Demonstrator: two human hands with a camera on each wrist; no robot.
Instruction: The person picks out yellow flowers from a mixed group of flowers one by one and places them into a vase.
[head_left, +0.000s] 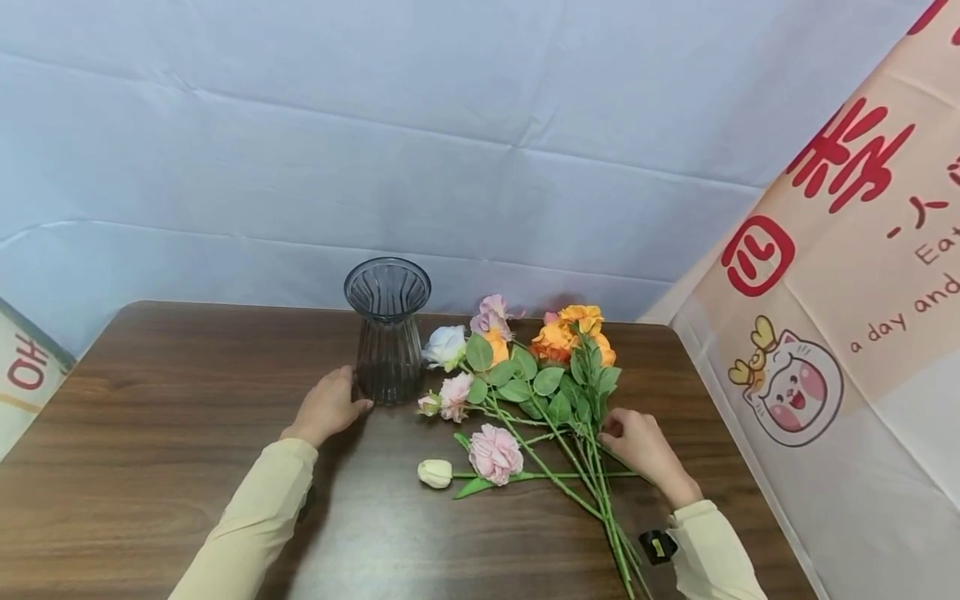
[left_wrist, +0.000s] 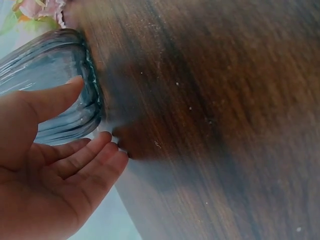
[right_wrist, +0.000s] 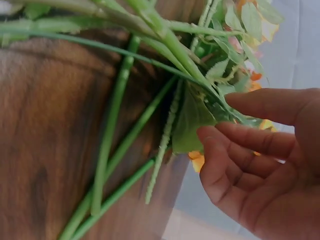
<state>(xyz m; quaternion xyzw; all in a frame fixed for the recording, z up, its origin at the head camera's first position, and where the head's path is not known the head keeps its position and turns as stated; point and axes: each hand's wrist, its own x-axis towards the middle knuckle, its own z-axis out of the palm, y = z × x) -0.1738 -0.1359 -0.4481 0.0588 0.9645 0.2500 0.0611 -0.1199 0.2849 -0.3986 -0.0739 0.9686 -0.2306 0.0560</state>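
Observation:
A tall grey glass vase (head_left: pixel 390 358) with a flared rim stands upright near the table's back edge. My left hand (head_left: pixel 327 407) is at the left of its base, thumb against the glass and the other fingers loosely bent beside it. To the right lies a bunch of flowers, with orange blooms (head_left: pixel 557 340) at the far end and long green stems (head_left: pixel 611 525) pointing towards me. At the right side of these stems is my right hand (head_left: pixel 643 450). In the right wrist view, its thumb and forefinger stand slightly apart around a leaf's edge (right_wrist: pixel 192 122).
A white tulip (head_left: pixel 435 474) and a large pink flower (head_left: pixel 496 454) lie crosswise in front of the bunch. A blue-white rose (head_left: pixel 446 344) lies close beside the vase. A small black object (head_left: pixel 657 547) is by the right sleeve. White cloth (head_left: pixel 450 167) hangs behind the table.

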